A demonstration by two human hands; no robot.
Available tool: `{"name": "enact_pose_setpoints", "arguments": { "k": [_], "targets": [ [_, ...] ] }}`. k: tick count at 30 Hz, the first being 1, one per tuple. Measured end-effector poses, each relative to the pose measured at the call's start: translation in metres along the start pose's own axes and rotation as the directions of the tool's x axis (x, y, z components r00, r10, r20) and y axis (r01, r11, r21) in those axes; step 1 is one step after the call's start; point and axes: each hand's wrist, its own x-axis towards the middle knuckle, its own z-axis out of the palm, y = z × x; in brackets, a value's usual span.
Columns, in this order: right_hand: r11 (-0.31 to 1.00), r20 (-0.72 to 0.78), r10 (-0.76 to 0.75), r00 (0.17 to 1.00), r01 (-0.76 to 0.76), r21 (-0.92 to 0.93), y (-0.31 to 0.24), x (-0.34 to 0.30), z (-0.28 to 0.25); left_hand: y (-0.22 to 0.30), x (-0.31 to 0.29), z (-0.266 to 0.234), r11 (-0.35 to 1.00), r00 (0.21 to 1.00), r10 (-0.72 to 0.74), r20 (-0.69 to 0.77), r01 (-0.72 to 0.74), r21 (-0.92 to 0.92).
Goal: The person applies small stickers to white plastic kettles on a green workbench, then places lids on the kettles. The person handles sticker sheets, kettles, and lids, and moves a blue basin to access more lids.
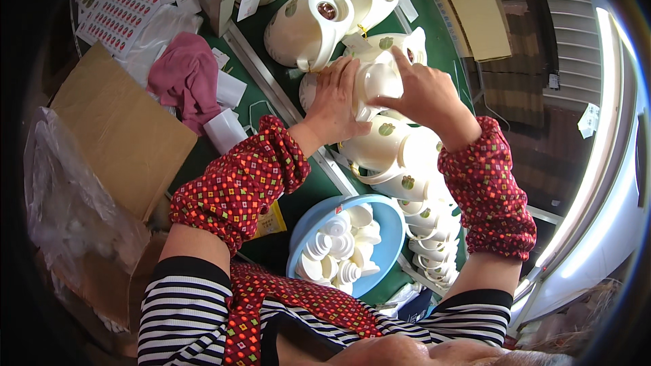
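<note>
Cream vacuum jugs with green emblems stand along a green work surface. My left hand (333, 103) is closed round the side of one jug (378, 81), thumb near its lower part and fingers at the top. From the other side my right hand (434, 95) grips the same jug's upper part, thumb and forefinger curved round it. Some of its body is hidden by my hands. Just beyond stand two jugs with open mouths and dark reddish insides, the nearer one (308, 24) with a handle and a string tag. Nearer me a row of jugs (390, 142) runs down the line.
A blue basin (392, 244) holding several white stoppers (337, 244) sits close to my body. On the left lie a pink cloth (184, 78), sticker sheets (121, 17), a cardboard box (122, 129) and clear plastic. A metal rail (261, 74) edges the green surface.
</note>
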Motion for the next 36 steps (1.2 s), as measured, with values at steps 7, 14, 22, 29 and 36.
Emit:
{"name": "enact_pose_setpoints", "arguments": {
  "k": [7,14,22,29,36],
  "targets": [
    [0.999,-0.082,0.041,0.996,-0.043,-0.02,0.008,0.004,0.027,-0.002,-0.001,0.005,0.999,0.999,0.037,-0.027,-0.037,0.016],
    [0.984,-0.07,-0.083,0.994,0.093,0.149,0.017,-0.004,0.036,0.002,-0.001,0.006,1.0,1.0,0.0,0.024,0.0,0.023],
    [0.937,-0.272,-0.34,0.9,0.347,-0.022,0.036,-0.009,0.065,0.005,0.0,0.007,0.997,1.0,0.018,0.015,-0.019,0.081],
    [0.994,-0.404,0.107,0.909,-0.113,0.009,-0.005,-0.001,0.095,-0.013,0.001,0.024,0.986,0.993,0.114,-0.019,-0.11,0.128],
    [0.893,-0.449,0.342,0.826,-0.137,0.429,-0.023,-0.01,0.072,-0.005,0.001,0.016,0.95,0.964,0.263,0.029,-0.264,0.166]
  ]
}}
